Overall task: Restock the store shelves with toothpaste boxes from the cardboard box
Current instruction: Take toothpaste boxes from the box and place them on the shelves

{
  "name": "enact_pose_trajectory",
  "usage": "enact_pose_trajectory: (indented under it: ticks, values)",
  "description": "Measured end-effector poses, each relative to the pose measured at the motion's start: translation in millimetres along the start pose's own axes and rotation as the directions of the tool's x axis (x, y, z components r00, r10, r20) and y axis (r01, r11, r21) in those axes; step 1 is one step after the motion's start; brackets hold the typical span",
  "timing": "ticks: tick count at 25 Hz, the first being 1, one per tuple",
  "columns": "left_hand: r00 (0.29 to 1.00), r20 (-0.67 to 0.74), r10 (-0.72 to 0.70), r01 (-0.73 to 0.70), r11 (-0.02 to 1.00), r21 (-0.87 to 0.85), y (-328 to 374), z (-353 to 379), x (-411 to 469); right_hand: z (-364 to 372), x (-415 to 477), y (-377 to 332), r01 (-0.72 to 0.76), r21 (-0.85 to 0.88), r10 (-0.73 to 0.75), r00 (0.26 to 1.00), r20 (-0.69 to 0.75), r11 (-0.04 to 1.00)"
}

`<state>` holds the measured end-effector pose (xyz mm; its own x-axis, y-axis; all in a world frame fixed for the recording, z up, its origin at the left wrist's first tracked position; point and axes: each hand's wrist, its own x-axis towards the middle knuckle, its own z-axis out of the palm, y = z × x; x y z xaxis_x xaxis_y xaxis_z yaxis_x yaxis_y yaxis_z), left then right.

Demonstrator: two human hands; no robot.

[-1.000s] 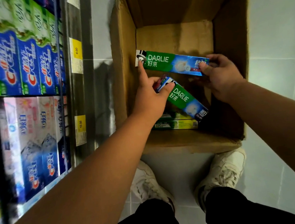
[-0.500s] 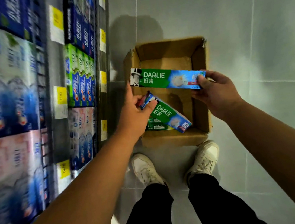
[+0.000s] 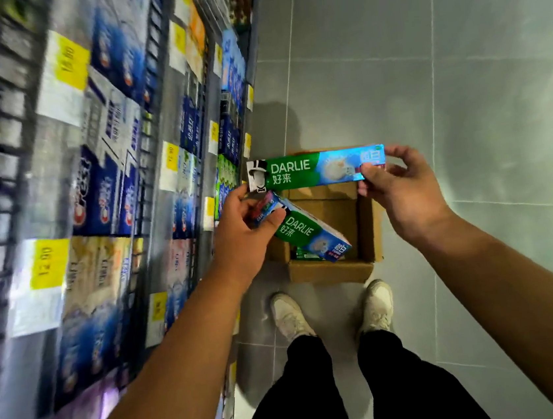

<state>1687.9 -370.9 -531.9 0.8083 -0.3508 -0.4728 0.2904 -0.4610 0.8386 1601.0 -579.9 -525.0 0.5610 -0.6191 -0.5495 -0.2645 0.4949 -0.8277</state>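
Head view: downward look past two bare forearms to a cardboard box [image 3: 330, 272] on the grey tiled floor [image 3: 460, 85], just ahead of white shoes [image 3: 289, 314]; shelves [image 3: 121, 192] along the left, badly blurred.
Upper toothpaste box [image 3: 308, 170]: green-and-blue Darlie carton, held level above the cardboard box, printed face toward the camera.
Right hand [image 3: 400, 188]: pinches the upper toothpaste box at its right end, thumb on the printed face, fingers curled behind.
Lower toothpaste box [image 3: 309, 236]: same brand, tilted, one end high in the left hand, the other dipping toward the cardboard box.
Left hand [image 3: 246, 226]: curled round the raised end of the lower toothpaste box, thumb across its top; fingertips reach up beside the left end of the upper toothpaste box, contact unclear.
Inside the cardboard box: at least one more green carton [image 3: 302, 254] on the bottom, mostly hidden.
Shelf stock: packed rows of toothpaste cartons behind yellow price tags [image 3: 49, 266]; no free slot discernible through the blur.
Handling, as judged: light, stiff thin card; long and narrow, so prone to swing when held by one end; glossy print probably a little slippery; corners and end flaps likely to crush under a hard squeeze.
Where to take hold, as judged: across the narrow sides near the middle for best control, or by one end with the thumb flat on the face; no pressure on the end flaps.
Step in hand, as judged: two cartons out of the cardboard box, ready for the turn to the shelves.
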Motion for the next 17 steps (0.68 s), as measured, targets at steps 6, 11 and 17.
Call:
enact_pose_trajectory:
  ticks: [6,11,17]
  values:
    - [0.987,-0.109,0.119,-0.134,0.981,-0.139,67.6,-17.0,-84.4,2.3,-74.2,-82.2,0.086,-0.025,-0.082,0.988,0.134,0.996]
    - [0.936,-0.316,0.153,-0.237,0.940,-0.247,98.8,-25.1,-159.5,-5.4,-138.5,-115.2,0.231,-0.171,-0.167,0.933,0.320,0.958]
    - [0.851,-0.495,0.174,-0.342,0.900,-0.271,113.3,-34.4,-251.7,1.9,-199.4,-148.7,0.374,-0.233,-0.206,0.824,0.528,0.898]
